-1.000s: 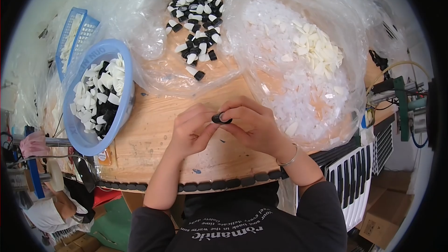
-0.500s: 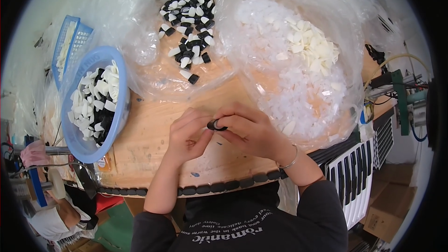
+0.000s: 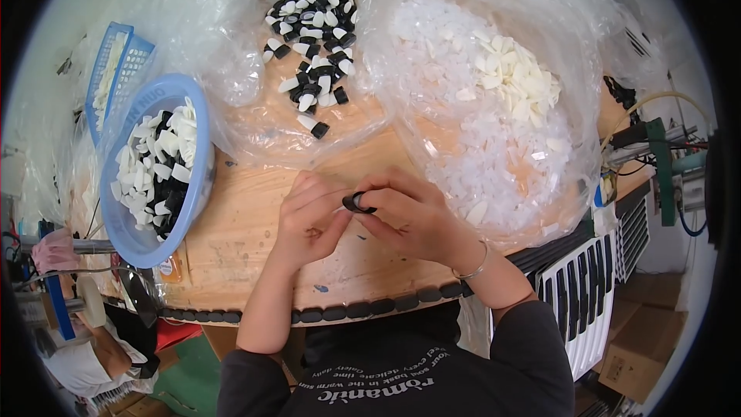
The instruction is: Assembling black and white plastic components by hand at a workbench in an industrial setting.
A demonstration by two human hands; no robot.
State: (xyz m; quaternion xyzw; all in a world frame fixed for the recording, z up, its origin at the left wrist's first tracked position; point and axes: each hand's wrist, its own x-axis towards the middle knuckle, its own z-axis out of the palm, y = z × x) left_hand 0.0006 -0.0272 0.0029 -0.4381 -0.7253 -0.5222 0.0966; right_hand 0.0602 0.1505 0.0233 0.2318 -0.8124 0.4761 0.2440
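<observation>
Above the near part of the wooden table [image 3: 255, 262], my two hands meet around a small black ring-shaped cap [image 3: 357, 202]. My right hand [image 3: 405, 212] pinches it between thumb and fingers, its open round end showing. My left hand [image 3: 312, 216] is closed, with thumb and fingertips pressed at the cap's left edge; a little white shows there, too small to make out. Beyond my hands lies a pile of black caps with white tongue-shaped pieces [image 3: 316, 38] on clear plastic. To the right, thin translucent flakes [image 3: 502, 154] and cream-coloured flat pieces [image 3: 517, 77] lie on plastic film.
At left stands a blue basin [image 3: 202, 185] of white pieces and black parts, with a blue basket [image 3: 140, 54] behind it. Black padding [image 3: 359, 310] lines the table's front edge. Black-and-white slatted panels [image 3: 583, 293] stand at right. Another person's arm [image 3: 108, 351] shows at lower left.
The black cap has turned slightly between my fingers, showing more of its open end. Both hands stay in nearly the same place.
</observation>
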